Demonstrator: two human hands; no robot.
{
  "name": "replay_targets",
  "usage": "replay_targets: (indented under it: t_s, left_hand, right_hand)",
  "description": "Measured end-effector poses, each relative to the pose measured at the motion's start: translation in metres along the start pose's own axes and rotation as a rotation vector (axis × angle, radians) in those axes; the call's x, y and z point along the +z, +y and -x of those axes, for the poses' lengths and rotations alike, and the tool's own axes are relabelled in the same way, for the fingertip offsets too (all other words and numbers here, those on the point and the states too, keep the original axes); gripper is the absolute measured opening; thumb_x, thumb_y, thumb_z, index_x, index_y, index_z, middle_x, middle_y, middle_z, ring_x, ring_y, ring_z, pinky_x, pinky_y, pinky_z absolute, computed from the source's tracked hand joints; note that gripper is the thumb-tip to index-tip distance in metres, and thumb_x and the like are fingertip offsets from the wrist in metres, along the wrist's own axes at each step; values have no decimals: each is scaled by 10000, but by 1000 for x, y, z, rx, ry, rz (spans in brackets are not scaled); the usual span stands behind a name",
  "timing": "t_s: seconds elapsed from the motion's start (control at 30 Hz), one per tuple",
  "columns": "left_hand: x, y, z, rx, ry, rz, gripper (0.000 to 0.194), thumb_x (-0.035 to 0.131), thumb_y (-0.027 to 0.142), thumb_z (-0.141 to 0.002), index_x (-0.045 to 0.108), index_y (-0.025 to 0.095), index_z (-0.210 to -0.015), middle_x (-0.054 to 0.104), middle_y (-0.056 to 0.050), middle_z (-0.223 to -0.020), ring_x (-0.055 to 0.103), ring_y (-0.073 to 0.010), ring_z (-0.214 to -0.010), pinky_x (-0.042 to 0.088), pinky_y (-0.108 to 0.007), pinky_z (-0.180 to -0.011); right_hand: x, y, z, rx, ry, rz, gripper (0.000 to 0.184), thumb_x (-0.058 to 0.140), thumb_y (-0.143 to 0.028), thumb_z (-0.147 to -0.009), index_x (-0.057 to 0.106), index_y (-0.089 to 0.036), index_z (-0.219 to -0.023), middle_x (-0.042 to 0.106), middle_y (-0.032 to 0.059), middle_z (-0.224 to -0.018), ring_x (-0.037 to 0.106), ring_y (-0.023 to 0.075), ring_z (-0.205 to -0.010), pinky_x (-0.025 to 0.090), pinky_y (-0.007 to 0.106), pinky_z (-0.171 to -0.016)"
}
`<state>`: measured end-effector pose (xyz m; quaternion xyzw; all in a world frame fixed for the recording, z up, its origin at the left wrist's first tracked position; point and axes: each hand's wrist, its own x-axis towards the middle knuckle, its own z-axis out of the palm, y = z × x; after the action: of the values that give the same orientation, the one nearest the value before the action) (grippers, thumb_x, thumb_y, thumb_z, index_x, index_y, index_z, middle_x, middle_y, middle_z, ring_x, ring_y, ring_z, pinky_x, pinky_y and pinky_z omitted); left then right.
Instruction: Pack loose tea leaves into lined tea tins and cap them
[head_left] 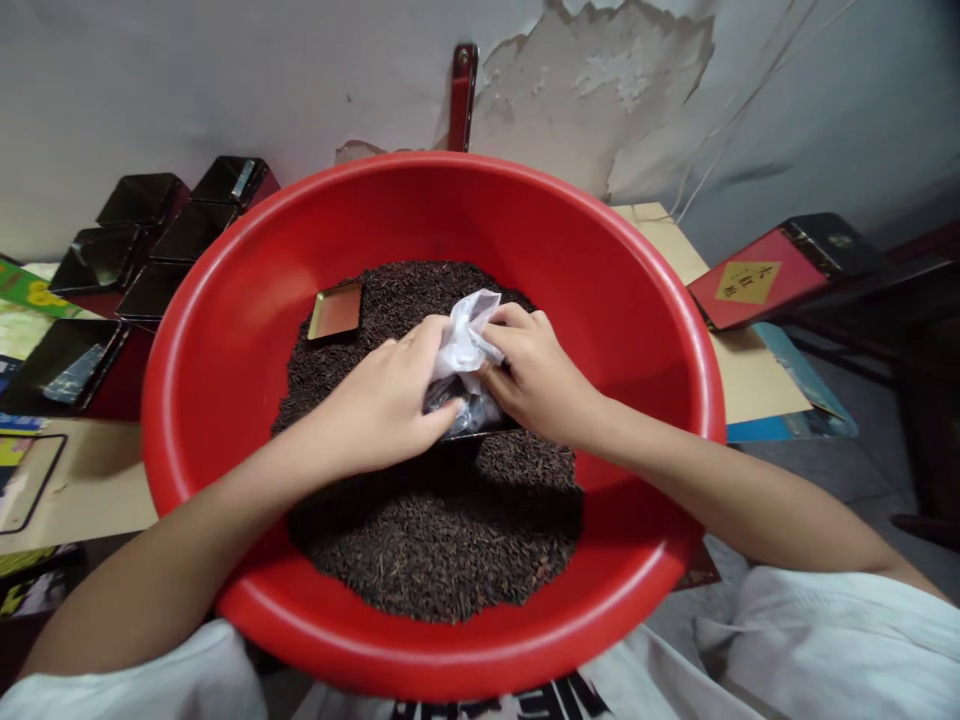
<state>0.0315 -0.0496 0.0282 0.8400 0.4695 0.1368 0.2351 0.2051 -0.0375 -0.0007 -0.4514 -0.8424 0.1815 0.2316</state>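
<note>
A white translucent plastic bag (pixel 466 340) stands bunched up out of a dark-rimmed tin (pixel 484 433), mostly hidden by my hands. My left hand (pixel 405 385) is closed about the bag's left side, its thumb lying across the front by the tin's rim. From the right, my right hand (pixel 540 375) pinches the gathered plastic with bent fingers. Beneath both hands spreads a heap of dark, twisted dry leaves, like loose tea (pixel 442 560), inside a big red basin (pixel 630 300). A small gold-and-red tin lid (pixel 335 311) lies on the leaves at the left.
Several dark open tins (pixel 97 260) stand left of the basin, some with plastic showing inside. At the right, a red tin with a gold label (pixel 765 275) rests beside cardboard (pixel 757 380). Behind the basin is a wall with peeling paint (pixel 600 90).
</note>
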Motion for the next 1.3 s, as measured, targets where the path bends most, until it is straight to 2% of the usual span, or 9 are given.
replay_targets:
  t_s: [0.07, 0.23, 0.43, 0.47, 0.63, 0.8, 0.97, 1.17, 1.3]
  left_hand:
    - [-11, -5, 1, 37, -81, 237, 344, 536, 287, -784, 488, 159, -1100, 581, -44, -911, 564, -170, -771, 442, -270, -664]
    - [-22, -16, -2, -64, -11, 527, 335, 507, 338, -801, 599, 162, -1070, 423, 28, -618, 432, -112, -559, 377, -229, -535]
    - [-23, -44, -16, -304, 345, 37, 296, 503, 274, -794, 653, 143, -1013, 559, -32, -724, 518, -157, -674, 446, -275, -667]
    - [-22, -55, -19, -334, 335, -73, 333, 482, 218, -787, 636, 138, -1072, 589, -54, -811, 550, -178, -758, 460, -290, -736]
    - [-11, -97, -33, -414, -94, -194, 491, 382, 23, -700, 623, 104, -1120, 633, -118, -1089, 591, -229, -1018, 450, -332, -932]
    - [-11, -65, -25, -178, 243, 69, 354, 435, 249, -834, 613, 148, -1123, 652, -83, -1099, 594, -212, -1003, 453, -356, -930]
    - [-14, -30, -8, 137, 18, 197, 383, 516, 438, -814, 615, 185, -1085, 586, -66, -1092, 495, -219, -1064, 378, -381, -988]
    - [0, -21, -10, 28, 54, 7, 200, 605, 343, -747, 577, 168, -842, 480, -32, -825, 435, -221, -905, 385, -377, -849]
    - [8, -21, -11, 33, 128, -127, 78, 547, 145, -662, 488, 170, -705, 450, -29, -770, 420, -225, -871, 356, -385, -800]
  right_hand:
    - [-3, 4, -3, -6, -38, -82, 160, 442, -199, -866, 561, -167, -763, 590, 82, -945, 483, 217, -987, 316, 385, -857]
    - [-9, 11, -9, -19, -171, -223, 153, 465, -169, -845, 575, -181, -740, 576, 68, -990, 469, 214, -1078, 318, 426, -976]
    - [-16, 14, -10, 22, -272, -274, 259, 460, -213, -864, 499, -186, -609, 570, 68, -932, 476, 229, -1113, 331, 445, -992]
    - [-15, 13, -9, 32, -263, -271, 253, 465, -201, -856, 490, -184, -605, 566, 68, -935, 479, 227, -1110, 330, 441, -994]
    - [-3, 11, -5, 68, -72, -307, 204, 483, -245, -847, 481, -181, -654, 546, 63, -898, 498, 210, -994, 343, 429, -950]
    - [11, 13, -4, 131, 168, -679, 210, 592, -351, -771, 451, -197, -790, 528, -4, -782, 507, 118, -735, 422, 283, -709]
    - [11, 10, -6, 175, 198, -875, 356, 741, -428, -624, 508, -178, -725, 544, -24, -711, 509, 91, -666, 436, 252, -661]
    - [8, 5, -1, 227, 232, -900, 345, 719, -433, -661, 504, -186, -770, 554, -19, -740, 529, 95, -673, 461, 250, -660]
    - [-8, 13, 2, 56, 9, -836, 480, 753, -471, -624, 503, -187, -919, 588, 18, -893, 566, 127, -791, 470, 268, -728]
